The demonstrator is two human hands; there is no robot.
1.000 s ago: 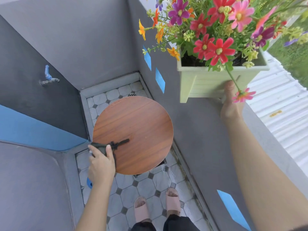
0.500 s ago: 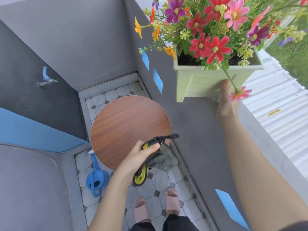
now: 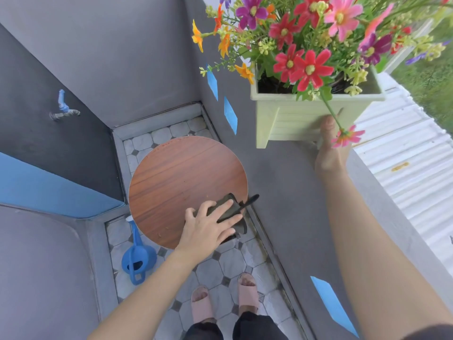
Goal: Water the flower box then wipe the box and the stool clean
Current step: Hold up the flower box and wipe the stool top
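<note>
the left hand (image 3: pixel 208 225) is pressing spread fingers flat on a dark grey cloth (image 3: pixel 229 212) at the round wooden stool top's (image 3: pixel 181 182) near-right edge; the unwiped wood is lying away toward the far-left. the right hand (image 3: pixel 329 153) is gripping the pale green wooden flower box (image 3: pixel 289 119) held up on the right.

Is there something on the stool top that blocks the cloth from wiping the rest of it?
Nothing visible does. The left hand presses the dark cloth flat at the near right edge of the stool, and the rest of the wooden top is bare apart from small specks.
</note>
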